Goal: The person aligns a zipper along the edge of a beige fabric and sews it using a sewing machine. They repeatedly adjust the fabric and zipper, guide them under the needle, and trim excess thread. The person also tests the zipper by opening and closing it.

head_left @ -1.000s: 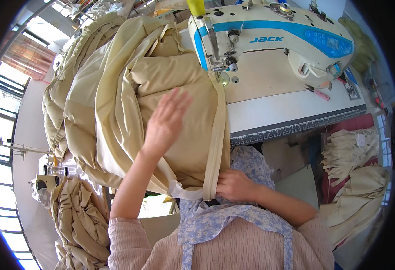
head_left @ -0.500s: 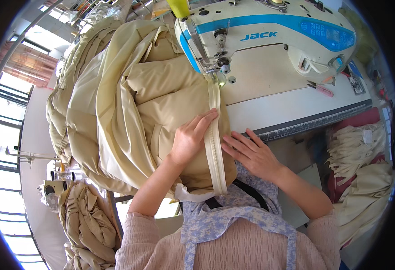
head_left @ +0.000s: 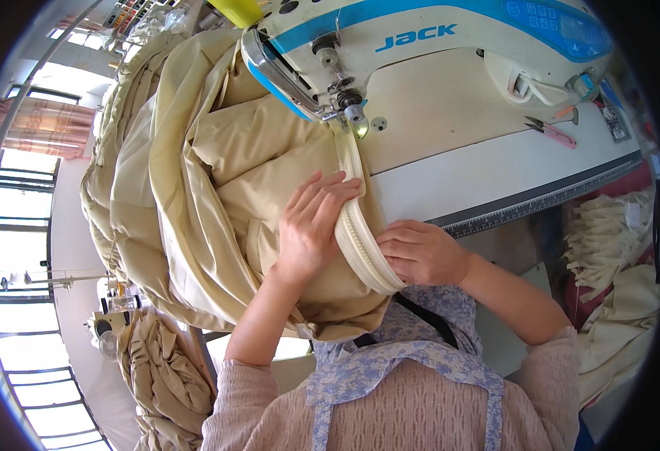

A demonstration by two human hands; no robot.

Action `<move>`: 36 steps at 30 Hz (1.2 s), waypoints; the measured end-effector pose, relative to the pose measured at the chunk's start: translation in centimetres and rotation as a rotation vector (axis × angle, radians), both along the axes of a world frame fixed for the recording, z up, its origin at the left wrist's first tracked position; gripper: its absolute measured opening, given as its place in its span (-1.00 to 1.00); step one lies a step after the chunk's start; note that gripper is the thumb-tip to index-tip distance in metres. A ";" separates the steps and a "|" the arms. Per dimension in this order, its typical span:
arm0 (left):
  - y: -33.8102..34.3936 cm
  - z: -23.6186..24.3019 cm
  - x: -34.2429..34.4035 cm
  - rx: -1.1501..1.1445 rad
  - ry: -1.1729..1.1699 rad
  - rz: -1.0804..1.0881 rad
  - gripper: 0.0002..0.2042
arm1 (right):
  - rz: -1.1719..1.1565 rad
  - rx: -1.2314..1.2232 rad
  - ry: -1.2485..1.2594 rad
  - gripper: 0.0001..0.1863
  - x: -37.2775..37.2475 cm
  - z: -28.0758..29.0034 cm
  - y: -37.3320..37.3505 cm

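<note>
A beige padded jacket (head_left: 270,143) lies across the sewing table, one edge under the needle of a white and blue sewing machine (head_left: 420,56). Along that edge runs a cream zipper (head_left: 356,239), its lower length curving up off the fabric. My left hand (head_left: 311,225) pinches the zipper partway down from the needle; its thumb is hidden. Lower on the zipper's outer edge, my right hand (head_left: 424,254) grips the tape between curled fingers and a thumb that is mostly out of sight.
Pink-handled thread snips (head_left: 552,133) rest on the tabletop at the right. A ruler strip (head_left: 540,203) follows the table's front edge. Cream fabric pieces (head_left: 608,240) are heaped at far right, and more beige garments (head_left: 166,372) hang at lower left.
My right hand has gone from spread fingers beside the zipper to gripping its edge. The zipper's lower end is now lifted and bent to the right. My left hand has shifted slightly on it.
</note>
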State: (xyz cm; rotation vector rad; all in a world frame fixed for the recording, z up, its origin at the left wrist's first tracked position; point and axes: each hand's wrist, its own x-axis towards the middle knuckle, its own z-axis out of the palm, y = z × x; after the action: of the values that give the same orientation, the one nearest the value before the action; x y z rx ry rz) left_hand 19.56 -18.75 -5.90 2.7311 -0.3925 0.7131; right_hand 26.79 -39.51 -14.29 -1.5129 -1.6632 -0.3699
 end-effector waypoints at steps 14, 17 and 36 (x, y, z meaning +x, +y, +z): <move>0.7 -2.9 0.7 0.178 -0.003 -0.066 -0.84 | 0.060 -0.040 0.061 -0.89 0.6 0.3 0.0; 0.8 -3.4 0.8 0.168 -0.044 -0.068 -0.85 | 0.032 -0.081 0.052 -0.82 0.4 0.3 0.0; 6.3 -5.0 6.7 0.209 -0.162 -0.161 -0.81 | -0.121 -0.269 0.129 -0.72 3.9 3.1 3.9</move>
State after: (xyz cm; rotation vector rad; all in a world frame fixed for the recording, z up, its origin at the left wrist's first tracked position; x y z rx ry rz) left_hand 26.28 -12.41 -10.88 2.7990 -0.7541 0.8965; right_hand 30.72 -35.59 -11.23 -1.8018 -1.5705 -0.1109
